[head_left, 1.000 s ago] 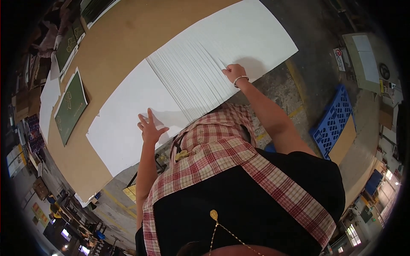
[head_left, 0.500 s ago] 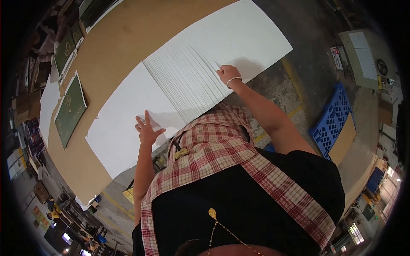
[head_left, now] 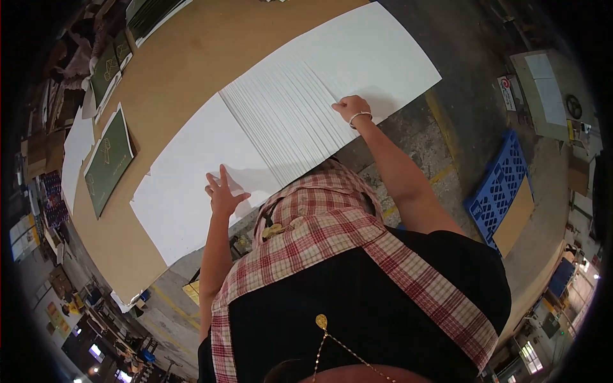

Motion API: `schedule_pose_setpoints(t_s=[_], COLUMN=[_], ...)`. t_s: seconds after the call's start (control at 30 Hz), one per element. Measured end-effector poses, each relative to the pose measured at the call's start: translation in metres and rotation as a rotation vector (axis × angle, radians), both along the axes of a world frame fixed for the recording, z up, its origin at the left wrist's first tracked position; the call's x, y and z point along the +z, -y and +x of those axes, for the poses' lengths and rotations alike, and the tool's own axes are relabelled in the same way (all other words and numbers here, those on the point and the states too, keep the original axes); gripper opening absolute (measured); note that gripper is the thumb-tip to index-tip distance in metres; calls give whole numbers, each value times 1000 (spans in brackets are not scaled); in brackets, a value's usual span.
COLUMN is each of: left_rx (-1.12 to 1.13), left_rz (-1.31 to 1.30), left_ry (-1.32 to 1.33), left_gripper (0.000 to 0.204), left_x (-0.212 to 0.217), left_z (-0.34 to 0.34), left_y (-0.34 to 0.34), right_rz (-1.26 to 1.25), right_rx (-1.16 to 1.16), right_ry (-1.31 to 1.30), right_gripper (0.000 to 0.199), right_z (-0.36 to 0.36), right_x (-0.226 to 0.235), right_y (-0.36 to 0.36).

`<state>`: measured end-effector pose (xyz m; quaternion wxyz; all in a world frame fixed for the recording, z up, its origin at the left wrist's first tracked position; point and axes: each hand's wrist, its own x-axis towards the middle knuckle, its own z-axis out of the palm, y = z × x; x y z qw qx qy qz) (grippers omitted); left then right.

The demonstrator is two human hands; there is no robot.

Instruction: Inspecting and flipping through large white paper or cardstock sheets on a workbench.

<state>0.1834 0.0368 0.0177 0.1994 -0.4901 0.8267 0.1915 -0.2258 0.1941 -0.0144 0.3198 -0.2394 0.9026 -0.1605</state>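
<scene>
While the fanned white sheets [head_left: 281,108] lie across the counter [head_left: 198,54] as half a second earlier, only the framing shifts slightly; the left hand [head_left: 223,196] remains spread over them, grip released; the right hand [head_left: 355,110] stays curled at their edges, whether grasping one cannot be told.

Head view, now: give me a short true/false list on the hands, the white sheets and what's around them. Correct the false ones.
1. The left hand is over the white sheets. True.
2. Its fingers are clenched in a fist. False: they are spread apart.
3. A bracelet circles the wrist of the right hand. True.
4. Nothing blue shows beyond the right arm. False: a blue pallet is there.
5. A green-fronted sheet lies left of the white sheets. True.
</scene>
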Motion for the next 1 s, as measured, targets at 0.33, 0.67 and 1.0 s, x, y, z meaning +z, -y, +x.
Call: schedule_pose_setpoints(t_s=[0.33, 0.67, 1.0], left_rx=[13, 11, 0], left_rz=[34, 10, 4], left_ry=[16, 40, 67], left_gripper=[123, 124, 123], left_x=[1, 6, 5], left_z=[0, -5, -7], left_y=[-1, -4, -3], right_rz=[-21, -28, -349], right_rx=[-39, -46, 23], right_ry=[-17, -26, -300], right_gripper=[33, 31, 17], right_z=[-3, -4, 32], right_x=[-8, -10, -1], right_y=[0, 0, -28])
